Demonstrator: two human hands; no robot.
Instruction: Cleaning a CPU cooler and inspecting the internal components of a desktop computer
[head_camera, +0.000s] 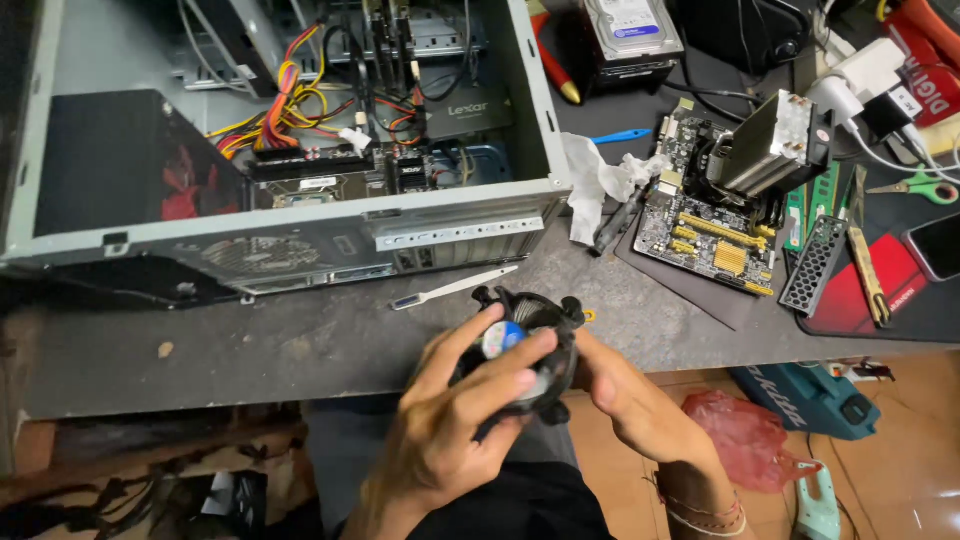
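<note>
Grey PC case (460, 235) lies open w/ cables (290, 105) inside; left hand (455, 420) & right hand (620, 385) fingers both grip black cooler fan (530, 345)

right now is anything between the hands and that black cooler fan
Nothing visible. Both hands already hold the black cooler fan above the table edge: the left hand lies across its front with fingers on the hub, and the right hand takes its right side.

Both forearms rise from the near edge and meet low at centre. The left hand (455, 415) spreads its fingers in a curled grip; the right hand (618, 385) closes its grip opposite, wrist bent
</note>
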